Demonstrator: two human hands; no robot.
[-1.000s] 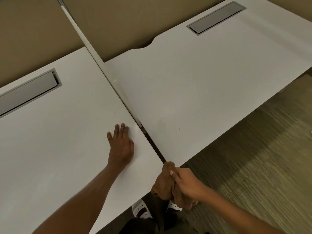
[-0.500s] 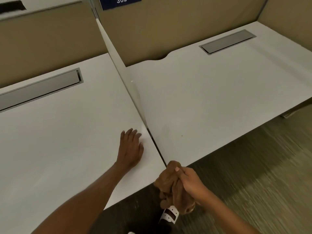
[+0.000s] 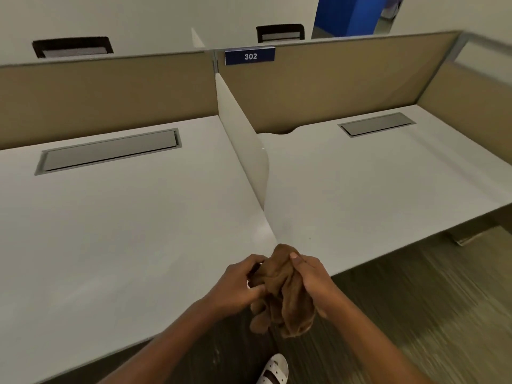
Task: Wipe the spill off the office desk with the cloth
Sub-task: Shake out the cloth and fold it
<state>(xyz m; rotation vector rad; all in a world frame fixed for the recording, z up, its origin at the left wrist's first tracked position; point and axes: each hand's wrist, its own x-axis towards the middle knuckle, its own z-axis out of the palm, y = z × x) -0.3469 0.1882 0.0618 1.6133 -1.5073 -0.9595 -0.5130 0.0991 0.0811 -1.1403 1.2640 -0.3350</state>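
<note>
A crumpled brown cloth [image 3: 279, 295] hangs in front of the desks' near edge, bunched between both hands. My right hand [image 3: 311, 278] grips its right side, thumb on top. My left hand [image 3: 238, 286] holds its left side with fingers curled into the fabric. The white left desk [image 3: 116, 217] and the white right desk [image 3: 374, 184] lie side by side beyond the hands. No spill stands out on either top; only a tiny dark speck [image 3: 309, 239] shows on the right desk.
A thin white divider panel [image 3: 243, 151] stands between the desks. Each desk has a grey cable flap [image 3: 110, 151] near the tan back partition [image 3: 110, 98]. A blue "302" sign [image 3: 250, 56] hangs there. My sandalled foot [image 3: 273, 370] shows on the carpet below.
My left hand has lifted off the left desk and come onto the cloth beside my right hand. The view has tilted upward and pulled back from the desks.
</note>
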